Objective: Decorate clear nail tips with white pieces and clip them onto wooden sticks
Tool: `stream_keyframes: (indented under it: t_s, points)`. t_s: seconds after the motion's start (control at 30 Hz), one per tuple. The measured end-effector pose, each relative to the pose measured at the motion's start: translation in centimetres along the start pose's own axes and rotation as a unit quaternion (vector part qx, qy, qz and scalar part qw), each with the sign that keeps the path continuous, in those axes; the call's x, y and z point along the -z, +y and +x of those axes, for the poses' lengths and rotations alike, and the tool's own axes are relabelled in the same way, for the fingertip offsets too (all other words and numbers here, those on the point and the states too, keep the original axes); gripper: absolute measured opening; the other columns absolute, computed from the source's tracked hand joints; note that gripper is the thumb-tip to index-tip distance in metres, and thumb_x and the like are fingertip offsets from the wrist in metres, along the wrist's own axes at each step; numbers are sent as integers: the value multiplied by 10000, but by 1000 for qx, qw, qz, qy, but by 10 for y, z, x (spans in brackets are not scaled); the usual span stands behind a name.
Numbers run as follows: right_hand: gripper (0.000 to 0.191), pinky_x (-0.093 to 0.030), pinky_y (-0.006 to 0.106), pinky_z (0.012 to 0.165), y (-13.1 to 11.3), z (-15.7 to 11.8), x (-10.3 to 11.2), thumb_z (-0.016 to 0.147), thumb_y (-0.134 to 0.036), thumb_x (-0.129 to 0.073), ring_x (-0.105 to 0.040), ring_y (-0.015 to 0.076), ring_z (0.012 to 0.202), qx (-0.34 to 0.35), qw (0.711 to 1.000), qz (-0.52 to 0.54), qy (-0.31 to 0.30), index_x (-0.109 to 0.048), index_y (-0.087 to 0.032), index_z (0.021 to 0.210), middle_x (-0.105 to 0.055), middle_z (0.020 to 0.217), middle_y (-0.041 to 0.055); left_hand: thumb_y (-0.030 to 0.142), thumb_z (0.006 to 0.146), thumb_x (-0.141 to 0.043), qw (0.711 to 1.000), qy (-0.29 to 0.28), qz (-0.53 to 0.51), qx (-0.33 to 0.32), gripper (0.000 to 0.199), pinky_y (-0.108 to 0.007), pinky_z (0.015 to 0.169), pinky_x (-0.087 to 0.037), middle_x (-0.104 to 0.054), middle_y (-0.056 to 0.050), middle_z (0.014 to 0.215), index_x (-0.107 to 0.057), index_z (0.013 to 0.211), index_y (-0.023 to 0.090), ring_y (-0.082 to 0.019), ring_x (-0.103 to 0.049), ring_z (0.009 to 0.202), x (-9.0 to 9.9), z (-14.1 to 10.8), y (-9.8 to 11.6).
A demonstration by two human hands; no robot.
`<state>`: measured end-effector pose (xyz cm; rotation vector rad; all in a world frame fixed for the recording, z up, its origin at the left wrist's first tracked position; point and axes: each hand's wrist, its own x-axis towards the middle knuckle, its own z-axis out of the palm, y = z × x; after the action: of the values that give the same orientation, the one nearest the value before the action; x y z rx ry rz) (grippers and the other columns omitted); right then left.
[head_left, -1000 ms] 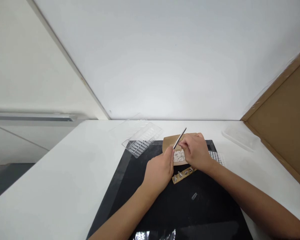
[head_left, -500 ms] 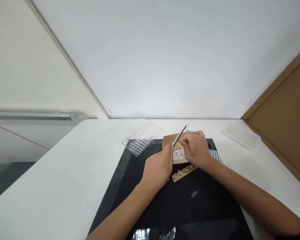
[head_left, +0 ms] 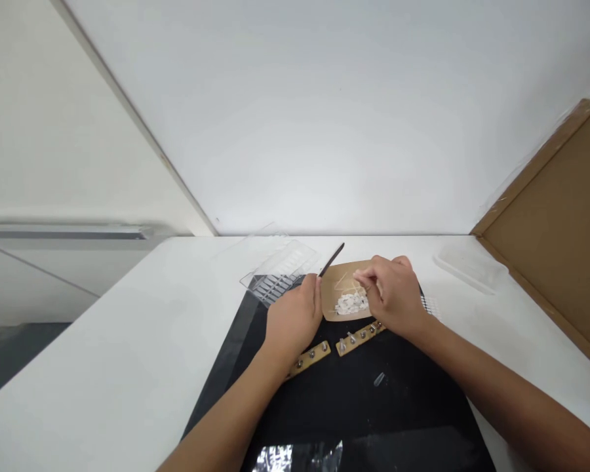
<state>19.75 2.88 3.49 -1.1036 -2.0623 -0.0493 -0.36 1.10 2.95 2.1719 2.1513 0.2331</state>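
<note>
The left hand [head_left: 295,318] grips a slim dark tool [head_left: 331,259] slanting up beyond its fingers; a firm, steady hold suits it. The right hand [head_left: 396,295] has its fingertips pinched together over the brown tray [head_left: 330,288]; whether they hold anything cannot be told. Wrists should clear the tray's raised rim and the studded strip [head_left: 347,346] below; black mat [head_left: 398,413] spreads between the forearms.

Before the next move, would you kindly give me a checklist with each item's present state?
1. Left hand grips the dark stick: ok.
2. Right hand has something in its pinch: cannot tell; too small.
3. White bits lie inside the brown tray: ok.
4. Left studded strip fully visible: not ok; the left arm partly covers it.
5. Black mat free of loose pieces: not ok; a small clear piece lies there.
</note>
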Motion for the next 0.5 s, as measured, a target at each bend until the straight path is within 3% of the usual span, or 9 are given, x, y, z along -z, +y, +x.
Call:
stream_keyframes:
  t_s: [0.33,0.5]
  points:
    - [216,-325,366,761,19,-61,16,1074,-275,-576,-628,168,683,-18,1000,11,5,-549,-218,868,-699,790,-14,356,1056,-316,997,18,18,72,450,-367,721,-527,-758,-129,952,-725,989,182,-318,-745,920,10,6,-12]
    - [182,-328,365,765,21,-70,12,1060,-226,-589,-658,177,730,5,1000,12,-9,-557,-209,882,-712,826,0,404,1037,-373,994,18,63,83,447,-373,649,-507,-738,-164,970,-738,1008,147,-341,-731,871,2,3,-17]
